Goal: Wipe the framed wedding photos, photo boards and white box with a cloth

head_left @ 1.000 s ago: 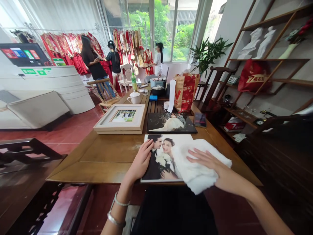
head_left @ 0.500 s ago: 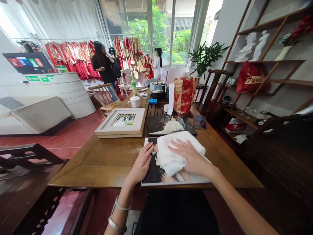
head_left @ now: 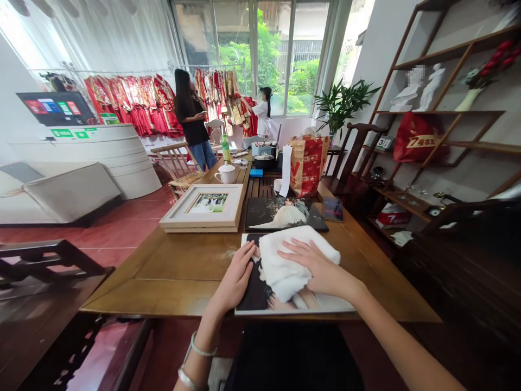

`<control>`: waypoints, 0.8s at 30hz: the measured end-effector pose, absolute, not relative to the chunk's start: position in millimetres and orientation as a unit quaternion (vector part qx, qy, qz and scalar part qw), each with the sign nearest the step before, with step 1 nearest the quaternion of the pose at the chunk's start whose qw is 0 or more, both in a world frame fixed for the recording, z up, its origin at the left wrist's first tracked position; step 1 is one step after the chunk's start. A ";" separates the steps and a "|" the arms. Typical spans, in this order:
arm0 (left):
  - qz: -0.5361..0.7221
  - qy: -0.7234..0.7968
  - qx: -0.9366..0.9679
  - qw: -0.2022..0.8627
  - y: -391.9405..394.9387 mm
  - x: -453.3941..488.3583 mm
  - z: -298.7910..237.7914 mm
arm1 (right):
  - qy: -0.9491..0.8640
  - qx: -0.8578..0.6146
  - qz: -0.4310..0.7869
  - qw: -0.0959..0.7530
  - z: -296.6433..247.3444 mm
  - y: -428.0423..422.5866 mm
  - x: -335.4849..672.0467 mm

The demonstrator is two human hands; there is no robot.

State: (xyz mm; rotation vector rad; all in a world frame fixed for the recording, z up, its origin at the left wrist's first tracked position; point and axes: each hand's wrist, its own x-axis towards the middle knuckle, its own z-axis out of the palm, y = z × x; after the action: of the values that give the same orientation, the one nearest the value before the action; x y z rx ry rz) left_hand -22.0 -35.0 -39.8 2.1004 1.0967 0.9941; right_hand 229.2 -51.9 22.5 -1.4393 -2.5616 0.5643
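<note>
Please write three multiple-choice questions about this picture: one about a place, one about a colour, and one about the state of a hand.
1. Where does the white cloth lie?
A. on the wedding photo print at the near table edge
B. on the framed picture
C. on the floor

2. What colour is the gift bag on the table?
A. blue
B. red with gold
C. green

3. How is the right hand placed?
A. closed in a fist in the air
B. holding a cup
C. flat, fingers spread, pressing on the cloth

Answers:
1. A, the cloth covers the middle of the wedding photo print, which the left hand steadies at its left edge.
2. B, the bag is red with gold bands.
3. C, the open palm rests on top of the cloth.
</note>
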 end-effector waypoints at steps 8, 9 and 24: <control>0.383 0.419 0.769 0.294 -37.4 -20.6 -39.9 | -0.879 -0.450 0.145 0.066 28.1 -1.8 178.1; 0.386 0.423 0.765 0.293 -36.9 -20.8 -41.9 | -0.880 -0.451 0.134 0.064 27.8 -4.1 174.9; 0.410 0.460 0.730 0.296 -38.7 -16.7 -32.5 | -0.873 -0.455 0.167 0.050 19.3 -141.5 180.1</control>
State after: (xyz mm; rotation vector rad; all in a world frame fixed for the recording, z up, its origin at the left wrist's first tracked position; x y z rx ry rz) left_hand -16.7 -38.7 -32.5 1.9407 1.2246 1.0906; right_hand 180.1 -141.5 19.3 -1.3849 -2.6592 0.5070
